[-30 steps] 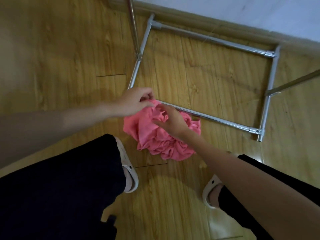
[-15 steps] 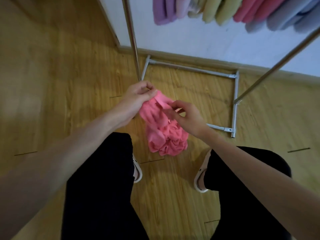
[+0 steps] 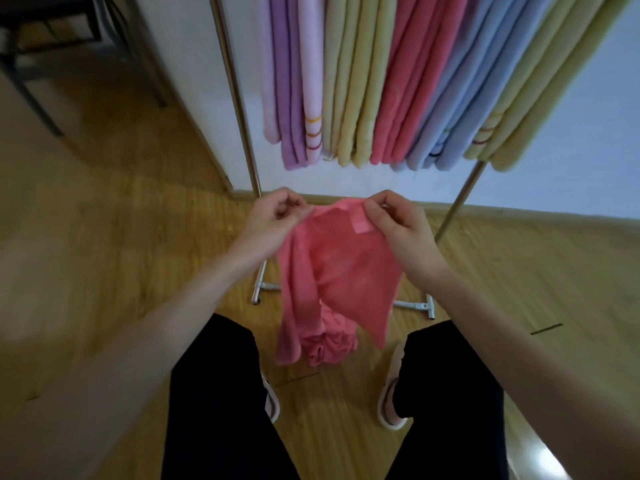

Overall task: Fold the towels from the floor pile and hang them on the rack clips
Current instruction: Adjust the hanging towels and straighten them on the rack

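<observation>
Left hand: the left hand [image 3: 277,216] pinches the left end of the pink towel's top edge between thumb and curled fingers.
Pink towel: the pink towel [image 3: 341,271] hangs in the air between both hands, in front of the rack and above the floor; it is spread only along the top, the lower part twisted and bunched, its tail dangling between the person's legs.
Right hand: the right hand [image 3: 398,223] pinches the right end of the same edge, fingers curled round it, just beside a small sewn label [image 3: 363,225].
Done so far: a row of folded towels [image 3: 381,84] in purple, lilac, yellow-green, pink and blue already hangs along the rack top; the clips themselves are out of view.
Left to do: as I judge it, this towel is not yet folded or hung; whether more towels lie on the floor I cannot tell, since the hanging cloth hides that spot.
Left surroundings: a dark chair frame [image 3: 41,46] stands at the far left on the wooden floor [image 3: 104,237].
Rack: the left upright [image 3: 239,109] and right upright [image 3: 457,206] rise from a metal base [image 3: 415,304] by the white wall.
In the way: the hung row looks closely packed, so a free clip may be hard to reach; the base bars lie near the feet.
</observation>
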Tool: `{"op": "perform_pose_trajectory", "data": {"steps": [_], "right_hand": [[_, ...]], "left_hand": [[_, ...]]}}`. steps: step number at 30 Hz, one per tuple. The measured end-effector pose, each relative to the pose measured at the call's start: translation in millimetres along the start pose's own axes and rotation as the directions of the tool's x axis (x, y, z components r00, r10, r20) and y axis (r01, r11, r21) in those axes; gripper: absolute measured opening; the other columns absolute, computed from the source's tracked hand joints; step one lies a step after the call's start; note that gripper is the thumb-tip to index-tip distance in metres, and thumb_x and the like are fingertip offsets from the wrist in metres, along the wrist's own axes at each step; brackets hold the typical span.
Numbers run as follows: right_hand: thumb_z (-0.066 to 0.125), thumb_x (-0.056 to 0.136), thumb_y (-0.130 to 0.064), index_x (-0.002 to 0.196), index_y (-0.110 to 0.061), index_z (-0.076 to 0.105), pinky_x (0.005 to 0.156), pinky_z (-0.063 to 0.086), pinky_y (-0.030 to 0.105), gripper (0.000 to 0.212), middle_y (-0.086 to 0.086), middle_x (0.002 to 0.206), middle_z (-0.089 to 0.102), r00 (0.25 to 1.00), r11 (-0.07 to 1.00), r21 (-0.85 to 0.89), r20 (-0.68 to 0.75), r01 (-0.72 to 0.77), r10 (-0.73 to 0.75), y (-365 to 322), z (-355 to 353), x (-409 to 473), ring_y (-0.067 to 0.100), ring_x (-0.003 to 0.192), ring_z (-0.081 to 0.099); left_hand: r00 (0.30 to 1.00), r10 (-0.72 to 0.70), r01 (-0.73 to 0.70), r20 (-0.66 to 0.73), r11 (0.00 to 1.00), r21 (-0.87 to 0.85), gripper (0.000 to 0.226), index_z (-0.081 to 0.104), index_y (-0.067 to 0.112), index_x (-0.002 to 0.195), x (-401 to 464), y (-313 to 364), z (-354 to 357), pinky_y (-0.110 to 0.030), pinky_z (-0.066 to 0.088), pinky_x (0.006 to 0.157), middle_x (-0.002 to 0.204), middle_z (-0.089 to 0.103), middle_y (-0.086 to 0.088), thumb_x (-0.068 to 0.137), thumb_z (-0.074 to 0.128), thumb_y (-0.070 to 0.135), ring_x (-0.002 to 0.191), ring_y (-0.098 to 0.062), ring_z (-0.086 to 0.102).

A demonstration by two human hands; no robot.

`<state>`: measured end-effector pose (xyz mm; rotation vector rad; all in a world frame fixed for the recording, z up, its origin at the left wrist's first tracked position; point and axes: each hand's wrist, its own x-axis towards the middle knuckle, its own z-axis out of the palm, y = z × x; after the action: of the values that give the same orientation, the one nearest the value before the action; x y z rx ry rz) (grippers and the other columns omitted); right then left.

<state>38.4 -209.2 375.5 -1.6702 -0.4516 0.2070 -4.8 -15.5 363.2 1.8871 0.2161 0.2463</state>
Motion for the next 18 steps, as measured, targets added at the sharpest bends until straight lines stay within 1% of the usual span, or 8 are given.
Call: {"op": "perform_pose_trajectory", "data": {"steps": [3,6,8,10,12,14,16,18], "right_hand": [[0.053,0.096,-0.013,0.083,-0.009,0.058,0.058,0.036,0.024,0.015,0.002,0.065,0.054,0.998,0.995,0.098,-0.059,-0.032,0.038,-20.5,3.6,-3.5,0.016,0.065,0.047],[0.052,0.096,-0.014,0.098,-0.009,0.057,0.055,0.032,0.028,0.008,0.011,0.068,0.051,0.994,0.985,0.160,-0.074,-0.064,0.077,-32.9,9.4,-5.4,0.023,0.063,0.042],[0.050,0.097,-0.013,0.102,-0.010,0.057,0.051,0.029,0.027,0.010,0.009,0.066,0.049,0.995,0.990,0.129,-0.070,-0.062,0.072,-37.4,11.5,-5.9,0.020,0.058,0.038],[0.047,0.098,-0.013,0.104,-0.009,0.056,0.050,0.035,0.022,0.012,-0.001,0.061,0.057,0.997,0.995,0.077,-0.042,-0.058,0.061,-41.7,14.5,-7.3,0.012,0.057,0.044],[0.044,0.099,-0.011,0.107,-0.006,0.052,0.055,0.042,0.013,0.013,-0.008,0.056,0.065,0.997,0.993,0.095,0.022,-0.076,0.074,-43.6,18.7,-9.1,0.005,0.057,0.056],[0.041,0.100,-0.010,0.108,-0.003,0.049,0.063,0.048,0.013,0.013,-0.007,0.057,0.067,0.993,0.989,0.107,0.074,-0.101,0.094,-44.6,22.8,-10.6,0.002,0.061,0.063],[0.041,0.100,-0.011,0.106,-0.005,0.048,0.070,0.050,0.020,0.011,-0.004,0.062,0.068,0.989,0.988,0.100,0.101,-0.120,0.110,-45.6,26.4,-11.8,0.005,0.068,0.064],[0.042,0.100,-0.013,0.104,-0.006,0.050,0.076,0.047,0.023,0.011,-0.001,0.076,0.065,0.989,0.988,0.088,0.096,-0.123,0.115,-45.6,28.9,-13.2,0.009,0.078,0.059]], "left_hand": [[0.998,0.038,-0.039,0.040,0.999,0.033,0.005,0.062,0.010,0.084,-7.6,11.0,-2.6,-0.010,0.043,0.067,0.078,0.062,0.001,0.087,0.064,0.007,0.069,0.002,0.056],[0.995,0.063,-0.070,0.082,0.994,0.089,0.012,0.062,0.015,0.082,-17.4,16.1,-3.8,-0.015,0.045,0.067,0.078,0.063,0.001,0.084,0.067,0.004,0.069,-0.003,0.057],[0.991,0.099,-0.105,0.091,0.992,0.071,0.012,0.063,0.014,0.085,-25.2,21.4,-4.6,-0.020,0.047,0.068,0.078,0.064,0.001,0.081,0.071,0.005,0.070,-0.008,0.059],[0.980,0.175,-0.181,0.094,0.982,0.051,0.021,0.064,0.012,0.091,-34.5,30.0,-5.3,-0.021,0.049,0.068,0.084,0.065,-0.002,0.075,0.078,0.015,0.074,-0.014,0.061],[0.950,0.297,-0.305,0.093,0.949,0.082,0.037,0.064,0.014,0.097,-42.9,38.2,-6.1,-0.023,0.051,0.068,0.091,0.065,0.000,0.067,0.082,0.029,0.077,-0.015,0.061],[0.912,0.399,-0.408,0.089,0.905,0.119,0.042,0.063,0.020,0.099,-47.3,43.9,-6.5,-0.026,0.051,0.069,0.094,0.063,0.002,0.065,0.083,0.033,0.080,-0.015,0.060],[0.896,0.435,-0.443,0.084,0.886,0.133,0.034,0.064,0.021,0.098,-49.7,47.1,-6.3,-0.028,0.050,0.070,0.094,0.061,0.003,0.070,0.081,0.028,0.081,-0.016,0.059],[0.888,0.454,-0.460,0.074,0.876,0.146,0.019,0.067,0.017,0.094,-51.4,49.5,-6.1,-0.027,0.049,0.070,0.090,0.061,0.004,0.078,0.076,0.021,0.080,-0.016,0.059]]}}
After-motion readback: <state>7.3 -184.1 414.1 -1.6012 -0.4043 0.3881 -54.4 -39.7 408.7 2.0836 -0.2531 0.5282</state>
